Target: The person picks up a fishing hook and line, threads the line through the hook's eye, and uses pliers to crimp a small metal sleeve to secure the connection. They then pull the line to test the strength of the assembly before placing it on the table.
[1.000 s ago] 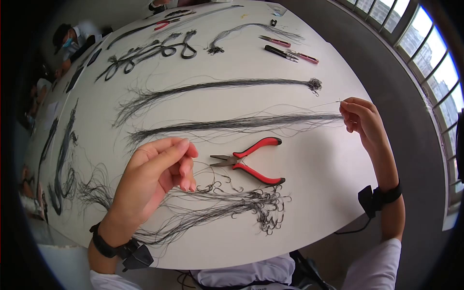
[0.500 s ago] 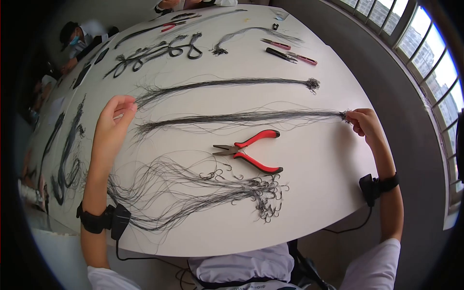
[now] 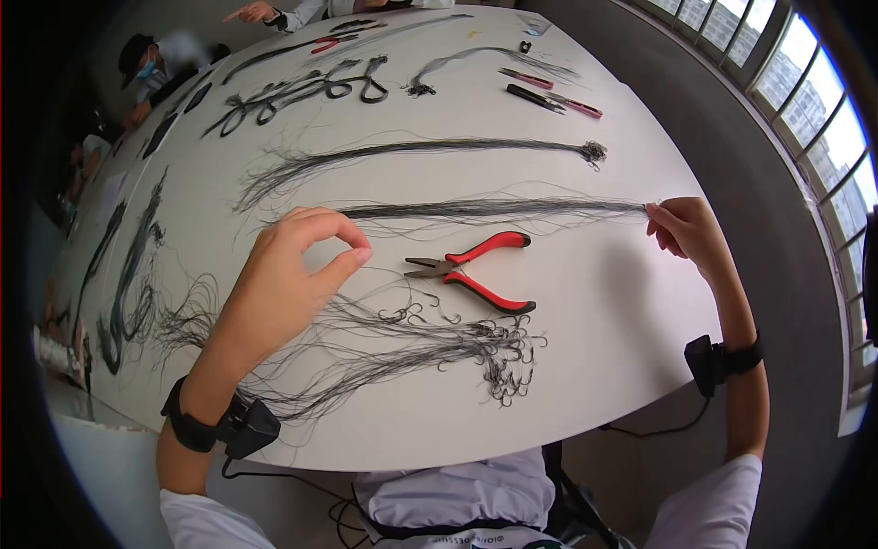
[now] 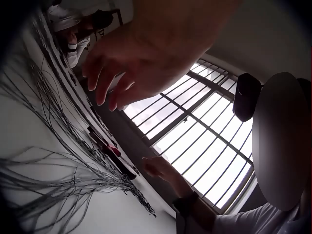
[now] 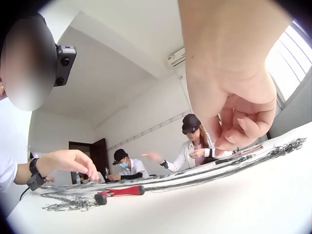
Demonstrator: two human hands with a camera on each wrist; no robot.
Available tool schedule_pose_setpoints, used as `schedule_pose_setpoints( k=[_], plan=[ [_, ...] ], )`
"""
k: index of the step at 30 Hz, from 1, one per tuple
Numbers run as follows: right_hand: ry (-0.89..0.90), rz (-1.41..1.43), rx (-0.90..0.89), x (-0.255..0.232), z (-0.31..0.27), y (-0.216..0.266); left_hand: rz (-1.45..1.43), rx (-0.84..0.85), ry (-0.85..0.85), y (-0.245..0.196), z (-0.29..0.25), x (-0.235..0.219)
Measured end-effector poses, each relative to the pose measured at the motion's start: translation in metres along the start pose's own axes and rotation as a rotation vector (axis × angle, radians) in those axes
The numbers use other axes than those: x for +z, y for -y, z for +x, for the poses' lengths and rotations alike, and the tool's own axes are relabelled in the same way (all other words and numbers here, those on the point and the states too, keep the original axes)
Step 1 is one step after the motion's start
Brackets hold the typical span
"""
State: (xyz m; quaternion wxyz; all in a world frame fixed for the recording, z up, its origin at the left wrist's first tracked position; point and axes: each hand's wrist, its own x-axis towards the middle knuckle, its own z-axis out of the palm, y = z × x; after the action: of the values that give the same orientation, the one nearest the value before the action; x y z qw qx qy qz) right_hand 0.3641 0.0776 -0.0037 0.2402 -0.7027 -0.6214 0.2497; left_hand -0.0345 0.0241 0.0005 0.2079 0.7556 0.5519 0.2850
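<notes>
My right hand point(image 3: 688, 236) pinches the hook end of a long bundle of dark fishing lines point(image 3: 476, 209), thumb against the forefinger; the fingers largely hide the hooks there. Over the bundle's left part hovers my left hand point(image 3: 291, 274), thumb and forefinger bent toward each other with nothing visible between them. In the left wrist view the fingers of that left hand point(image 4: 124, 80) hang loosely. Between the hands lie red-handled pliers point(image 3: 451, 268), jaws pointing left. Nearer the front edge, a looser spread of lines ends in a heap of fishing hooks point(image 3: 498, 352).
Farther back lies another straight bundle of hooked lines point(image 3: 412, 146). Beyond it are looped dark bundles point(image 3: 338, 90) and, at right, cutters point(image 3: 535, 98) with pink-handled tools point(image 3: 574, 107). People sit around the far and left sides; a barred window point(image 3: 805, 101) is at right.
The right hand, earlier holding out a single hook on its line, came down to the bundle's hook end. The left hand swung to the bundle's left end, then back right toward the pliers.
</notes>
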Motion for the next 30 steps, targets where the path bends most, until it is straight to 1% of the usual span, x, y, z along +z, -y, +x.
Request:
schedule_pose_setpoints(
  k=[1,2,3,5,7,9,10,11,13,15,17,19,21,25,27,30],
  plan=[
    [0.055,-0.089,-0.098,0.008,-0.005,0.013,0.028,0.010,0.059,-0.004,-0.002,0.003],
    [0.096,-0.104,-0.164,0.017,-0.009,0.024,-0.001,0.094,0.068,-0.006,-0.003,0.010],
    [0.138,-0.116,-0.235,0.027,-0.015,0.035,0.008,0.089,0.069,-0.010,-0.004,0.014],
    [0.330,-0.165,-0.448,0.042,-0.022,0.051,-0.075,0.083,0.258,-0.018,-0.007,0.020],
    [0.435,-0.126,-0.594,0.057,-0.032,0.067,-0.076,0.088,0.273,-0.025,-0.010,0.025],
    [0.468,-0.125,-0.758,0.071,-0.038,0.075,-0.123,0.028,0.361,-0.028,-0.013,0.028],
    [0.486,-0.110,-0.809,0.075,-0.043,0.081,-0.138,0.047,0.357,-0.026,-0.015,0.030],
    [0.514,-0.111,-0.837,0.079,-0.048,0.085,-0.133,0.040,0.353,-0.025,-0.016,0.030],
    [0.521,-0.096,-0.885,0.089,-0.056,0.090,-0.105,0.010,0.406,-0.025,-0.019,0.030],
    [0.544,-0.139,-0.920,0.097,-0.063,0.093,-0.096,0.025,0.396,-0.021,-0.024,0.030],
    [0.467,-0.190,-1.019,0.107,-0.068,0.095,-0.089,0.044,0.388,-0.017,-0.029,0.032],
    [0.462,-0.189,-1.032,0.114,-0.072,0.097,-0.111,0.108,0.355,-0.014,-0.034,0.035],
    [0.387,-0.262,-1.099,0.117,-0.074,0.097,-0.112,0.123,0.348,-0.012,-0.037,0.035],
    [0.403,-0.276,-1.109,0.121,-0.073,0.094,-0.110,0.124,0.362,-0.011,-0.039,0.035],
    [0.333,-0.246,-1.217,0.124,-0.072,0.091,-0.097,0.143,0.355,-0.010,-0.040,0.035],
    [0.326,-0.241,-1.201,0.123,-0.072,0.091,-0.082,0.165,0.343,-0.010,-0.042,0.035]
  ],
)
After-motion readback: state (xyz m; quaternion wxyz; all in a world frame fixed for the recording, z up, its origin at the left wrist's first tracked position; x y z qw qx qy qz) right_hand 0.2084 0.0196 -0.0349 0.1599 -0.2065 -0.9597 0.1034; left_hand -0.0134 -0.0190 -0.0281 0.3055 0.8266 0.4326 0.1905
